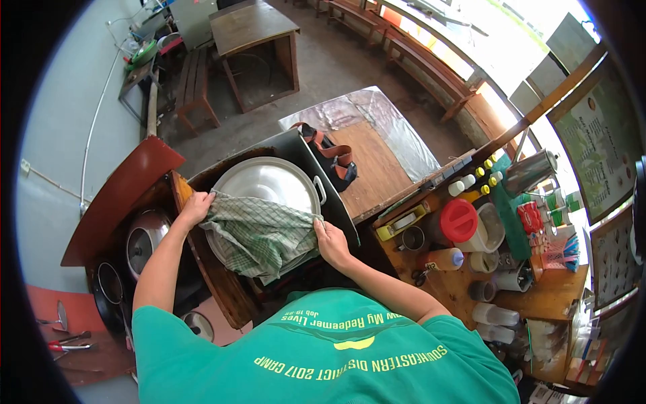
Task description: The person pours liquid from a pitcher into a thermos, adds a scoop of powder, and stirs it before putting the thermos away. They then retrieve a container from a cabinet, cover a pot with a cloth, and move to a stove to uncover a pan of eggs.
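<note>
A green checked cloth [259, 232] is stretched between my two hands over the near part of a large round metal lid [266, 182]. My left hand [196, 207] pinches the cloth's upper left corner. At its right corner, close to the pot's side handle [320, 190], my right hand [330, 241] grips the edge. The cloth hangs in folds toward my body and hides the lid's near side. Around the lid stands a dark metal box [330, 175], with a wooden rim at its left.
Right of me, a wooden counter [431, 303] bears a red lid [459, 220], bottles, cups and a metal pitcher [531, 172]. A black bag with a brown strap [342, 165] lies beyond the box. At the left are a lidded pan [145, 244] and a raised red-brown panel [121, 202].
</note>
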A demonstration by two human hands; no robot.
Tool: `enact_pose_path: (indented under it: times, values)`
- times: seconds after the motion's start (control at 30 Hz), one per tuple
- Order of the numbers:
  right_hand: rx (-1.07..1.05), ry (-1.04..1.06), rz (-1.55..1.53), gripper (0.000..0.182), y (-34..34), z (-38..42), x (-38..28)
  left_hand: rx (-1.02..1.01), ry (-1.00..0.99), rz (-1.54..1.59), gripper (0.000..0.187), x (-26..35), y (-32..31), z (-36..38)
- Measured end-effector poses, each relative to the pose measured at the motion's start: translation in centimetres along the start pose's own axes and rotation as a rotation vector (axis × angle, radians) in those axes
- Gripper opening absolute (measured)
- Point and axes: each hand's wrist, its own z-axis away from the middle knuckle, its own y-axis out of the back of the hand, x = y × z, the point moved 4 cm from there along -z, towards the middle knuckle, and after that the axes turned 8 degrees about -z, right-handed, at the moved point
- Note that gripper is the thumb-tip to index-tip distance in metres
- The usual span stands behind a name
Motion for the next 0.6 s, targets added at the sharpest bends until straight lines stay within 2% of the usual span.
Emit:
enact_pose_path:
  times: [0.33, 0.5, 0.6]
  values:
    - [0.092, 0.065, -0.122, 0.046, 1.2, 0.0, -0.2, 0.017, 0.047, 0.02, 0.047, 1.7, 1.1, 3.7]
    - [0.038, 0.078, -0.176, 0.046, 2.7, 1.1, -3.6, 0.056, 0.093, -0.028, 0.047, 4.6, 5.3, 5.8]
    - [-0.002, 0.083, -0.301, 0.046, 3.7, 1.4, -6.6, 0.092, 0.108, 0.094, 0.048, 5.0, 8.4, 6.1]
